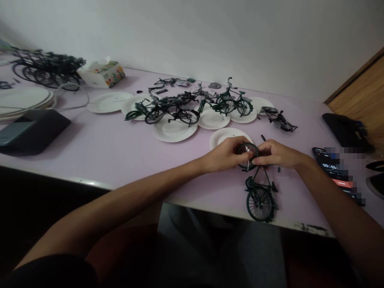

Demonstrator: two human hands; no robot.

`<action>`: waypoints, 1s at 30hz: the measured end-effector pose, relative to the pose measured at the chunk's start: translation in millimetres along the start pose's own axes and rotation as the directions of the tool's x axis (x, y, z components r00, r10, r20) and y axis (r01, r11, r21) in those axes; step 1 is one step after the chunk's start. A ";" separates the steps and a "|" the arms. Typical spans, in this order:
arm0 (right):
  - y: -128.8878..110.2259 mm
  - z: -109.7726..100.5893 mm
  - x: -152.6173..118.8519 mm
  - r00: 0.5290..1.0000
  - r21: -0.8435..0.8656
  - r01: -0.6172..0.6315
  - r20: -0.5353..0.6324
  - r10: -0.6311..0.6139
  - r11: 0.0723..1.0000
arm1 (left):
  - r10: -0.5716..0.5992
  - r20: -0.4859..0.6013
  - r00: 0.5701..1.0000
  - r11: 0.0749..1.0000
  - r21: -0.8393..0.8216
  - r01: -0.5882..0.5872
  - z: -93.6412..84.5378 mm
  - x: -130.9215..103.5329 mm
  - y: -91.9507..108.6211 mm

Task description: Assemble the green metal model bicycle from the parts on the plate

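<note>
A dark green model bicycle (259, 203) lies on its side near the table's front edge, its rear wheel towards me. My left hand (225, 155) is closed on the rim of its front wheel (247, 149), the thumb lying across the spokes. From the other side my right hand (277, 153) pinches the bicycle at the front fork beside that wheel. The fingers hide most of the fork and handlebar. A thin pale piece shows against the wheel near the left thumb; its kind is unclear. Just behind the hands is a white paper plate (218, 138).
Several model bicycles (171, 113) and loose parts lie on paper plates (175, 134) farther back. At the left are more bicycles (49, 68), a tissue box (102, 75), stacked plates (24, 98) and a dark box (34, 130). A phone (330, 166) with a running timer lies right.
</note>
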State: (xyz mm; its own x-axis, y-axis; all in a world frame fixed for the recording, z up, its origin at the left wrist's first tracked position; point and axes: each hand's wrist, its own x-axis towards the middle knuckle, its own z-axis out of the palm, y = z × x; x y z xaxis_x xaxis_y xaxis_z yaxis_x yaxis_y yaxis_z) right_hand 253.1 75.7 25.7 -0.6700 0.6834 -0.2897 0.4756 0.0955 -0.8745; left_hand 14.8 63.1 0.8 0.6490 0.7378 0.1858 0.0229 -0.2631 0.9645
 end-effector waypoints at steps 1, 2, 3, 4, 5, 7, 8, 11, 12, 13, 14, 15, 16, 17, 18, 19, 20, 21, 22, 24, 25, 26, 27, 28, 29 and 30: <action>0.6 -0.1 -0.1 1.000 0.001 -0.002 -0.011 0.002 1.000 | -0.022 0.009 1.000 1.000 -0.003 0.022 -0.6 0.3 -0.3; 1.5 -0.4 -0.2 1.000 0.004 -0.003 -0.022 0.003 1.000 | -0.040 0.018 0.999 0.999 -0.010 0.040 -1.8 0.5 0.0; 2.4 -0.6 -0.2 1.000 0.007 -0.003 -0.031 0.003 1.000 | -0.057 0.025 0.998 0.998 -0.023 0.058 -3.4 0.6 0.9; 3.2 -0.8 -0.1 0.999 0.012 0.000 -0.039 0.001 1.000 | -0.072 0.027 0.997 0.996 -0.043 0.073 -5.5 0.6 2.4; 3.9 -1.0 -0.1 0.999 0.019 0.004 -0.045 -0.003 1.000 | -0.086 0.026 0.996 0.994 -0.066 0.088 -8.0 0.5 4.3; 4.7 -1.1 -0.6 0.998 0.033 0.020 -0.058 -0.018 0.999 | -0.106 0.036 0.994 0.989 -0.100 0.109 -13.4 -0.1 8.7; 4.8 -1.1 -1.0 0.997 0.039 0.032 -0.067 -0.029 0.999 | -0.103 0.044 0.994 0.989 -0.102 0.107 -15.9 -0.6 11.0; 4.8 -1.6 -3.5 0.991 0.052 0.076 -0.111 -0.070 0.996 | -0.081 0.084 0.993 0.993 -0.079 0.088 -21.0 -2.5 16.3; 4.7 -2.0 -4.4 0.988 0.053 0.091 -0.130 -0.083 0.994 | -0.077 0.096 0.992 0.994 -0.075 0.085 -21.7 -3.1 17.2; 4.6 -2.4 -5.2 0.984 0.054 0.105 -0.149 -0.096 0.993 | -0.075 0.104 0.992 0.994 -0.075 0.083 -22.2 -3.5 17.5; 4.5 -2.8 -6.0 0.980 0.055 0.118 -0.168 -0.108 0.991 | -0.072 0.109 0.991 0.993 -0.080 0.081 -22.6 -3.7 17.1; 4.3 -3.2 -6.5 0.975 0.057 0.131 -0.186 -0.118 0.990 | -0.065 0.113 0.992 0.993 -0.094 0.076 -23.0 -3.7 16.0; 4.0 -3.4 -6.8 0.971 0.059 0.143 -0.202 -0.128 0.988 | -0.049 0.118 0.992 0.991 -0.122 0.064 -23.7 -3.3 14.5; 3.6 -3.2 -7.0 0.964 0.062 0.158 -0.224 -0.141 0.985 | -0.025 0.129 0.991 0.986 -0.162 0.046 -24.6 -2.7 12.6; 3.3 -2.8 -7.0 0.955 0.066 0.180 -0.252 -0.158 0.981 | 0.006 0.136 0.991 0.978 -0.207 0.023 -25.6 -2.0 10.7; 3.0 -2.1 -6.8 0.942 0.071 0.205 -0.287 -0.177 0.976 | 0.038 0.136 0.990 0.971 -0.240 -0.005 -26.6 -1.3 9.0; 3.0 -1.1 -6.5 0.926 0.075 0.231 -0.323 -0.195 0.970 | 0.070 0.130 0.989 0.967 -0.254 -0.035 -27.2 -0.8 7.6; 3.1 0.0 -6.0 0.911 0.082 0.254 -0.356 -0.209 0.964 | 0.097 0.108 0.989 0.968 -0.242 -0.068 -27.5 -0.3 6.6; 3.6 1.2 -5.4 0.897 0.090 0.274 -0.383 -0.220 0.958 | 0.123 0.084 0.989 0.970 -0.220 -0.102 -27.2 0.0 6.0; 5.0 3.3 -4.0 0.883 0.105 0.298 -0.409 -0.232 0.949 | 0.176 0.032 0.984 0.971 -0.167 -0.168 -25.2 0.0 5.2; 5.8 4.2 -3.2 0.878 0.108 0.308 -0.414 -0.239 0.945 | 0.207 0.013 0.978 0.969 -0.141 -0.203 -23.9 -0.1 4.8; 6.2 5.1 -2.4 0.874 0.105 0.316 -0.419 -0.246 0.943 | 0.239 -0.007 0.971 0.965 -0.109 -0.238 -22.7 -0.4 4.5; 6.2 6.1 -1.5 0.868 0.095 0.323 -0.427 -0.254 0.942 | 0.268 -0.025 0.963 0.961 -0.063 -0.269 -21.9 -0.8 4.3; 5.6 7.5 -0.7 0.860 0.077 0.327 -0.437 -0.263 0.942 | 0.296 -0.040 0.954 0.955 -0.007 -0.297 -21.5 -1.4 4.2; 4.4 9.2 0.2 0.853 0.052 0.324 -0.448 -0.268 0.945 | 0.326 -0.048 0.944 0.945 0.051 -0.323 -21.7 -2.1 4.5; 2.6 11.6 1.3 0.843 0.020 0.317 -0.464 -0.272 0.948 | 0.356 -0.050 0.933 0.931 0.103 -0.350 -22.4 -2.9 5.1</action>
State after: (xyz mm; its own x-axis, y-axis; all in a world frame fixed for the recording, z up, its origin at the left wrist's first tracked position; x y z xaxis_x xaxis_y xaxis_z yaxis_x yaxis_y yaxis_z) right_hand 246.9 68.5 18.6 -0.4301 0.8859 0.1739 0.2275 0.2928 -0.9287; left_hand -4.0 73.6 9.4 0.5754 0.6257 0.5266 -0.1274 -0.5675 0.8135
